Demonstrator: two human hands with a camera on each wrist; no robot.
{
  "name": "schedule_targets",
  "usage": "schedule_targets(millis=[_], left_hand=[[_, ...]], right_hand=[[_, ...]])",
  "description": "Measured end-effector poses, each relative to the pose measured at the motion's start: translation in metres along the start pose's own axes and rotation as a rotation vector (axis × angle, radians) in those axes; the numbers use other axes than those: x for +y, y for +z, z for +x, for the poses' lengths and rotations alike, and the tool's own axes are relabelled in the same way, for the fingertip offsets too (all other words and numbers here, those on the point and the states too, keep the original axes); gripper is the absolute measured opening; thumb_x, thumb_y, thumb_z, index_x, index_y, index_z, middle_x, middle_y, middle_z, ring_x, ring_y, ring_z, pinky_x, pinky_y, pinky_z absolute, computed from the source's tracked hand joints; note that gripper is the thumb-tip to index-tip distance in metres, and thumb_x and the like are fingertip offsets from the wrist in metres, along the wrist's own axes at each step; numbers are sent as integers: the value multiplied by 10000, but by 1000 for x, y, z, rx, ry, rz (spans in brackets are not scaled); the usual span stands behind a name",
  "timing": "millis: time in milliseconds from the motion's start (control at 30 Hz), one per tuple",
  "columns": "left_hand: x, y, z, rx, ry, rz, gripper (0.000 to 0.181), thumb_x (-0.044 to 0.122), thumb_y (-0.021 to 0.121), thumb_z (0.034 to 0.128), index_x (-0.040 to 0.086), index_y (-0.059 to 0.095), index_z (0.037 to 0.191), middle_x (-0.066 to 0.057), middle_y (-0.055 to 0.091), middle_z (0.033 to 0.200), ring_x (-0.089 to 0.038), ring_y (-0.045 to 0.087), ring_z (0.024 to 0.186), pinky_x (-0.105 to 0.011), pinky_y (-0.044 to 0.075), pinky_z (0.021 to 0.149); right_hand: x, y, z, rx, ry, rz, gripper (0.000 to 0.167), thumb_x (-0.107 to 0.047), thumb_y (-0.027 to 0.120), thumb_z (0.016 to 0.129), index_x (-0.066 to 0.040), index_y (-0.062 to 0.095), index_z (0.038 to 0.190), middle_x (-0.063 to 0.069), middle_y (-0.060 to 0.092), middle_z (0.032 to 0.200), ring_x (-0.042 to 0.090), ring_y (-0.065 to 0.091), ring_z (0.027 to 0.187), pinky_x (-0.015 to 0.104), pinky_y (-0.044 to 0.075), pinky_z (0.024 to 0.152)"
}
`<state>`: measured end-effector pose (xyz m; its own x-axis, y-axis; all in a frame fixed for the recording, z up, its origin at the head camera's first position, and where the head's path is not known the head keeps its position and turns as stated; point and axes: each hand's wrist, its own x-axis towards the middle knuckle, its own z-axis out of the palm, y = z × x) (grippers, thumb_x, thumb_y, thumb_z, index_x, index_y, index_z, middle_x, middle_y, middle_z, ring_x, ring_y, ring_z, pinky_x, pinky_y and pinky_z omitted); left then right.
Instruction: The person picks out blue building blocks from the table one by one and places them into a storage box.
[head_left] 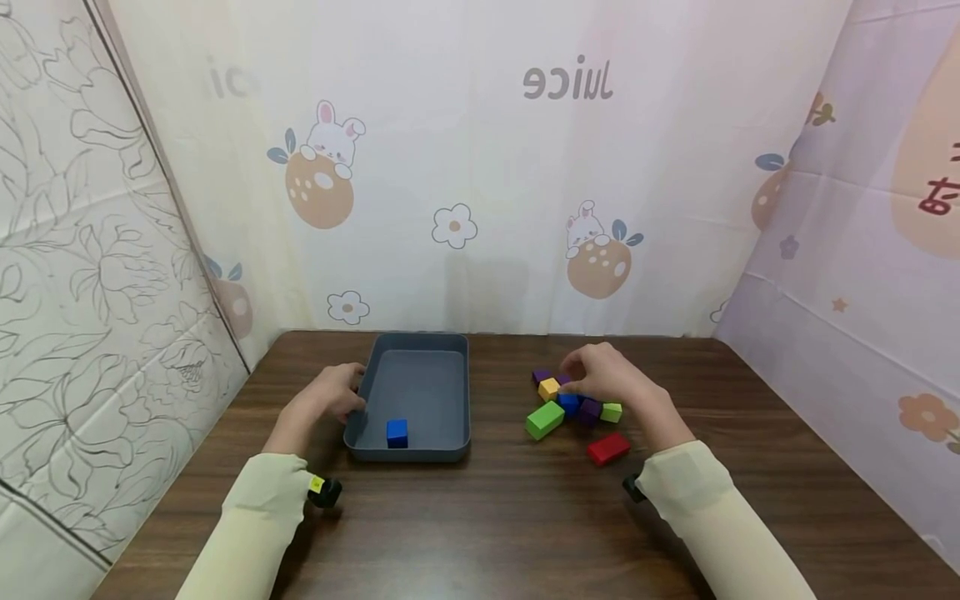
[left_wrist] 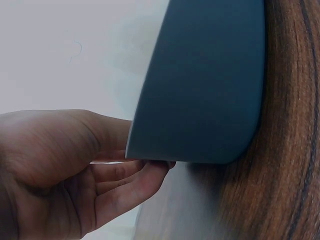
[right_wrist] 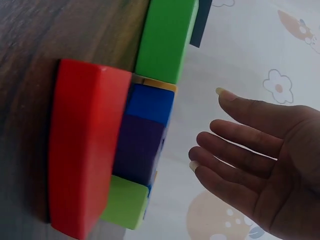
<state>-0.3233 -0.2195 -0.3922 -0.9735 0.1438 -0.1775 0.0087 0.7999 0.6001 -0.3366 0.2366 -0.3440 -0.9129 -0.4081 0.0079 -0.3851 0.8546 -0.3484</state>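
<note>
Hovering empty, our right hand (head_left: 609, 373), the nearer, has the blocks (head_left: 545, 420) below its loose fingers; our left hand (head_left: 333, 393) grips the tray (head_left: 414, 385).

The left wrist view's top edge crops the tray (left_wrist: 205, 80).

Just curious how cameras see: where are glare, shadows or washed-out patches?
Head view: soft sheen on the near table, dark shadows by both sleeves; left wrist view: pale, washed-out curtain beyond the grey tray; right wrist view: dim table beside the red block.
</note>
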Motion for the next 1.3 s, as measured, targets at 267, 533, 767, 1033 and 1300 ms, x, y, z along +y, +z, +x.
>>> schedule_targets(millis=[267, 533, 767, 1033, 1300], left_hand=[[-2, 1, 0, 0, -1, 4, 664, -32, 722, 934, -102, 419, 1521, -305, 642, 1188, -295, 719, 867, -372, 669, 666], [1, 1, -1, 5, -5, 15, 663, -21, 725, 939, -94, 422, 1524, -301, 642, 1196, -293, 719, 867, -371, 669, 670], [3, 0, -3, 4, 0, 15, 656, -22, 725, 946, -102, 418, 1520, -309, 638, 1198, -293, 722, 865, -377, 670, 677], [2, 0, -4, 3, 1, 11, 650, -32, 720, 945, -103, 419, 1517, -309, 640, 1194, -295, 720, 867, -381, 671, 681], [1, 0, -3, 2, 6, 10, 651, -38, 714, 944, -108, 415, 1517, -325, 642, 1216, -303, 717, 883, -381, 670, 675]], right_hand=[[6, 13, 4, -11, -37, -20, 339, -133, 843, 913, 18, 753, 1204, 146, 745, 1104, 234, 669, 966, 456, 622, 903], [8, 19, 7, -7, -57, -44, 314, -118, 857, 895, 14, 769, 1166, 115, 744, 1063, 226, 663, 956, 454, 614, 895], [9, 19, 8, -14, -46, -43, 319, -94, 862, 883, 12, 767, 1169, 110, 750, 1064, 232, 677, 972, 458, 619, 909], [9, 19, 6, -23, -56, -39, 327, -76, 869, 874, 9, 763, 1171, 114, 742, 1064, 224, 669, 962, 442, 622, 902], [8, 18, 5, -27, -69, -44, 320, -77, 880, 861, 10, 765, 1146, 106, 741, 1040, 222, 662, 944, 434, 621, 888]])
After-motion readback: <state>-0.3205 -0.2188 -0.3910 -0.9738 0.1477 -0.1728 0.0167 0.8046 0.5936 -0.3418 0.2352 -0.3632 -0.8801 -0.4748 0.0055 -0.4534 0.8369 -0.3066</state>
